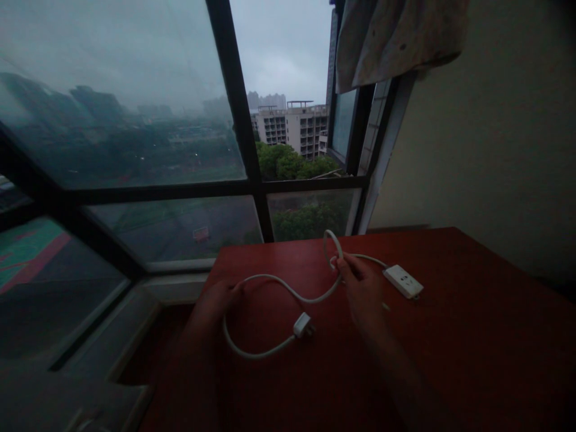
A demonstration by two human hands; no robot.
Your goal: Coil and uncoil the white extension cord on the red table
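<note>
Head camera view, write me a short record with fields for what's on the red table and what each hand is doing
surface: dark red wooden table beside a large window
item: white extension cord with a flat white socket block and a white plug
left hand: left hand grips the cord at the loop's left bend
right hand: right hand pinches a small raised loop of cord near the socket block
plug: lies on the table between the hands, held by neither
above: pale stained cloth hangs at the wall

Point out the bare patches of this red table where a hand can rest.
Bare: the table right of the socket block, and the near edge below the plug. Crowded: the middle, where the white cord loops between left hand and right hand.
</note>
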